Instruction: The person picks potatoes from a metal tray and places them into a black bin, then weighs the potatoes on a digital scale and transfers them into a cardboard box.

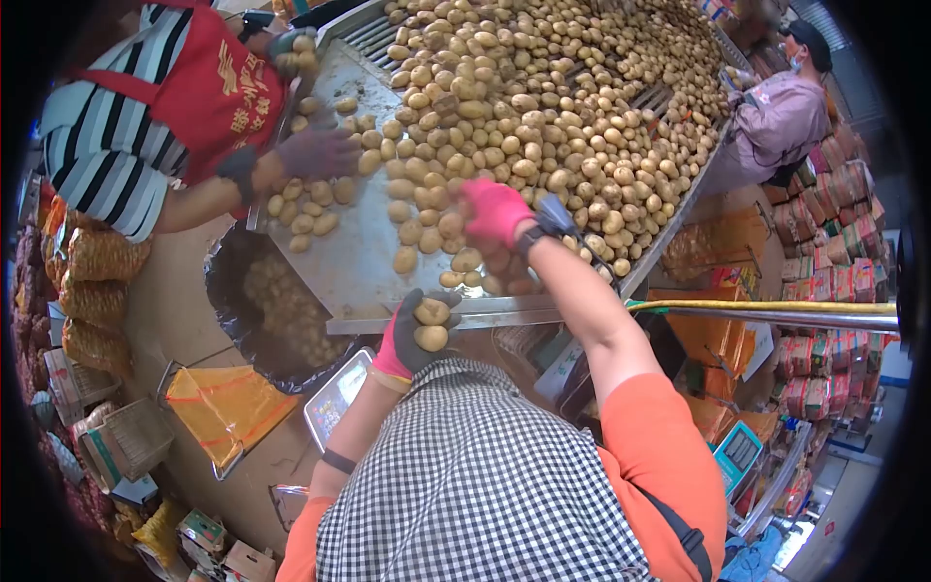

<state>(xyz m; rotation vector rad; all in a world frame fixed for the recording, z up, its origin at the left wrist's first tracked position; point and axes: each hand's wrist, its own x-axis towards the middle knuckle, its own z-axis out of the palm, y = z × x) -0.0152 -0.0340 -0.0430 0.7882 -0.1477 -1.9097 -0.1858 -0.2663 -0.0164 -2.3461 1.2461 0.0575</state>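
Note:
Two potatoes (431, 338) rest in my left hand (405, 341), which wears a pink and dark grey glove and is curled around them by the near edge of the metal sorting table (349, 242). My right hand (497, 211), in a pink glove, is stretched over the near side of a large heap of potatoes (543, 126). Its fingers are smeared by motion, so their grip does not show. Several loose potatoes (405, 259) lie on the metal just left of it.
Across the left corner, a person in a red apron (208, 87) reaches over the table with gloved hands (315, 153). Another person (776, 121) stands at the far right. Below the table are a black-lined bin of potatoes (281, 301), a scale (339, 396) and an orange mesh bag (228, 407).

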